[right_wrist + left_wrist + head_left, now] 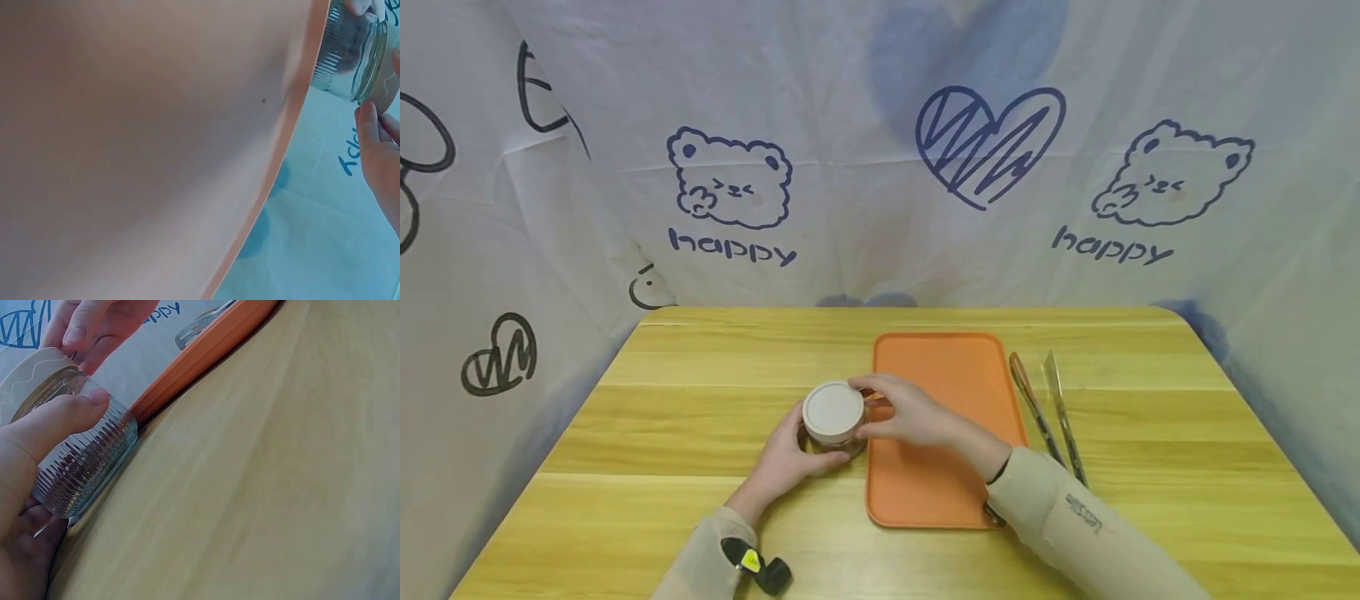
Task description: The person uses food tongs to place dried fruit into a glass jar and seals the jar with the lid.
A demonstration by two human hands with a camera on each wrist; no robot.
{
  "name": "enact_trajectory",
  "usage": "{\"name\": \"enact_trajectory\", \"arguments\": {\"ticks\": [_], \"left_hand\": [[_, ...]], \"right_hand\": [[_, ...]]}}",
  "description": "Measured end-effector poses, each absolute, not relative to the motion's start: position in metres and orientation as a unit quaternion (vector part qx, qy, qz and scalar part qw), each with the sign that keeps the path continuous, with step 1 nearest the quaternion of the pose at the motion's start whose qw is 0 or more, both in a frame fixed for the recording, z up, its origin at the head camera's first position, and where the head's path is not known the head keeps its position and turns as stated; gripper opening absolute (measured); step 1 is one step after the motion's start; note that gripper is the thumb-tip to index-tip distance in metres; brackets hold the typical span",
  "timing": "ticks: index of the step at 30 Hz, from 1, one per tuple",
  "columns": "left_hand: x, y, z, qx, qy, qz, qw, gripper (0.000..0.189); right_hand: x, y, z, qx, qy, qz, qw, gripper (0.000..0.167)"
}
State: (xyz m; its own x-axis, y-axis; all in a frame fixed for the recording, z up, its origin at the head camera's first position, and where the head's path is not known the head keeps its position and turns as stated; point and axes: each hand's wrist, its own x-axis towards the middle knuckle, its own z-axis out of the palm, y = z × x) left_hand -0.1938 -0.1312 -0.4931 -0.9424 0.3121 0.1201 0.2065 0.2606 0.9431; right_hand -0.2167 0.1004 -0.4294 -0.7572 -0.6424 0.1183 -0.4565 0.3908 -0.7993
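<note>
A ribbed glass jar (94,450) with dark reddish contents stands on the table, close beside the orange tray (940,500). It has a round pale lid (833,408) on top. My left hand (790,458) grips the jar's body from the left, its thumb across the near side, and the other fingers are partly hidden behind the glass. From the right, my right hand (913,412) reaches over the tray and holds the lid's edge between thumb and fingers. In the right wrist view, fingertips (367,115) touch the lid's rim.
Right of the tray lie two long, slender utensils with metallic shafts, one with an orange-brown end (1018,367) and the other with a shiny flat end (1052,371). A white cloth (850,208) with printed bears and hearts hangs behind the wooden table (662,433).
</note>
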Motion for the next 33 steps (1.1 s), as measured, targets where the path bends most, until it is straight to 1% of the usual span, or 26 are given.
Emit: {"name": "enact_trajectory", "arguments": {"ticks": [5, 9, 12, 16, 22, 29, 33], "left_hand": [[-0.194, -0.132, -0.492, 0.164, 0.791, 0.588, 0.042, 0.089], [-0.194, -0.131, -0.493, 0.164, 0.788, 0.592, 0.045, 0.089], [-0.195, -0.131, -0.493, 0.166, 0.785, 0.595, 0.047, 0.089], [-0.195, -0.13, -0.492, 0.164, 0.786, 0.595, 0.047, 0.088], [-0.195, -0.132, -0.49, 0.16, 0.789, 0.592, 0.031, 0.087], [-0.192, -0.135, -0.489, 0.154, 0.798, 0.582, -0.013, 0.088], [-0.191, -0.135, -0.488, 0.16, 0.798, 0.581, -0.031, 0.086]], "right_hand": [[-0.223, 0.1, -0.425, -0.336, 0.833, -0.425, 0.118, 0.08], [-0.233, 0.097, -0.422, -0.367, 0.819, -0.419, 0.141, 0.088], [-0.239, 0.095, -0.422, -0.389, 0.813, -0.405, 0.157, 0.087], [-0.243, 0.093, -0.423, -0.394, 0.817, -0.388, 0.166, 0.083], [-0.238, 0.092, -0.423, -0.39, 0.826, -0.383, 0.135, 0.082], [-0.227, 0.087, -0.425, -0.368, 0.839, -0.39, 0.086, 0.083], [-0.218, 0.084, -0.419, -0.356, 0.855, -0.374, 0.06, 0.084]]}}
